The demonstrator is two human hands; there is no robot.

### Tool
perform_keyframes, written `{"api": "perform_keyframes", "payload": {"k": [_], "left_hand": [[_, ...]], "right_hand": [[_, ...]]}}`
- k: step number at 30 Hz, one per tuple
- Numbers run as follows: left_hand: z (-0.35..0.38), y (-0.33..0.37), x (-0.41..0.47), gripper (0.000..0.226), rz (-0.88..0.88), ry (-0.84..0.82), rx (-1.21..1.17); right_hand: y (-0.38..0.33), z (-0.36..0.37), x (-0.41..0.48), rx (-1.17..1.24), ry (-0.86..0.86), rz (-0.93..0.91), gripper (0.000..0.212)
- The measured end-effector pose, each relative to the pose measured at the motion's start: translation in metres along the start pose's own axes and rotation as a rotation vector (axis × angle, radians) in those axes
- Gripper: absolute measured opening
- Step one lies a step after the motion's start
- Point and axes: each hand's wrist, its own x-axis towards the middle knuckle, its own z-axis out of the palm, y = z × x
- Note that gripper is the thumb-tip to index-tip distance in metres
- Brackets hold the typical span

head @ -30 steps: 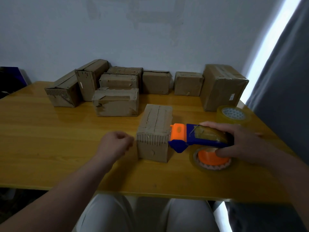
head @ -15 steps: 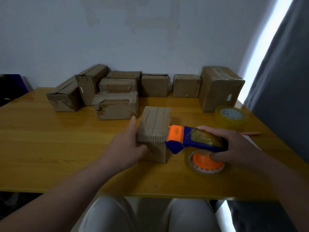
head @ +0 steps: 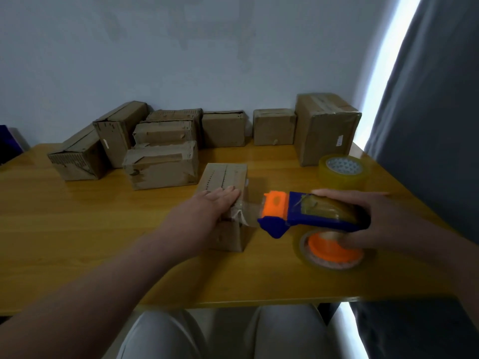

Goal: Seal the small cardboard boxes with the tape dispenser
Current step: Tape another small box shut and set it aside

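I have only one view, from the wide-angle camera on my head, which faces forward and down over the worktop (head: pixel 77 229) to the wall (head: pixel 181 47) beyond my hands. It sits close in: my left hand (head: pixel 210 211) and right hand (head: pixel 383 218) lie mid-frame, my forearms come in from the lower corners, and my knees (head: pixel 160 332) show beneath the worktop's near edge.
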Motion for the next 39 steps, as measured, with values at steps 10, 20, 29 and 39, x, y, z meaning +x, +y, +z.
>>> {"api": "perform_keyframes", "payload": {"k": [10,20,29,39], "left_hand": [[-0.001,0.002,0.001,0.068,0.004,0.017,0.028],[-0.001,0.002,0.002,0.065,0.007,-0.001,0.027],[0.0,-0.004,0.001,0.066,0.018,0.021,-0.035],[0.004,-0.017,-0.012,0.038,0.016,0.31,-0.133]], "right_hand": [[-0.022,0.021,0.029,-0.203,-0.161,0.066,0.071],[-0.039,0.016,0.048,-0.118,-0.261,0.229,0.062],[-0.041,0.021,0.05,-0.278,-0.35,0.315,0.06],[-0.029,0.019,0.046,-0.43,0.229,0.141,0.068]]}}
